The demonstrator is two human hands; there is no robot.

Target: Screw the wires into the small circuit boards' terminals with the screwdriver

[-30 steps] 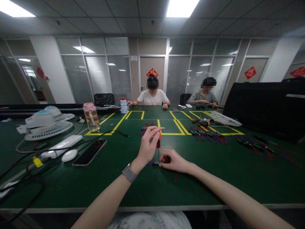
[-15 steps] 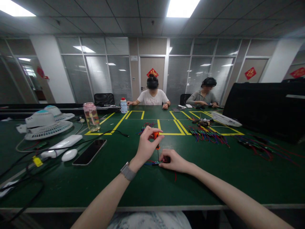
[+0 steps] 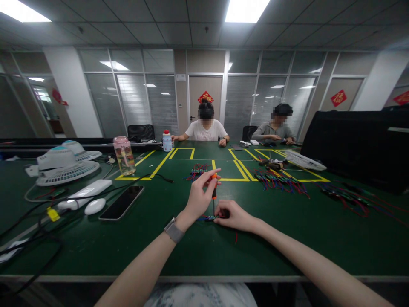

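My left hand point(image 3: 202, 192) is closed around the orange and black handle of a screwdriver point(image 3: 214, 196), which stands upright. The screwdriver's thin shaft points down to a small green circuit board point(image 3: 210, 218) on the table. Low on the table, my right hand point(image 3: 234, 215) pinches the right end of this board, its fingertips beside the shaft. Blue and red wires come out of the board's left side, and a red wire shows below my right hand. My right fingers hide part of the board.
Wired circuit boards lie behind my left hand point(image 3: 198, 172) and in a row to the right point(image 3: 279, 179). At left are a phone point(image 3: 122, 203), a white mouse point(image 3: 95, 206), a bottle point(image 3: 124, 157), fans point(image 3: 67, 168) and cables. A monitor point(image 3: 354, 147) stands right. Two people sit opposite.
My left fingers have shifted on the screwdriver handle, and the hand sits slightly lower. The screwdriver looks more upright. My right hand stays on the board; the view has shifted a little.
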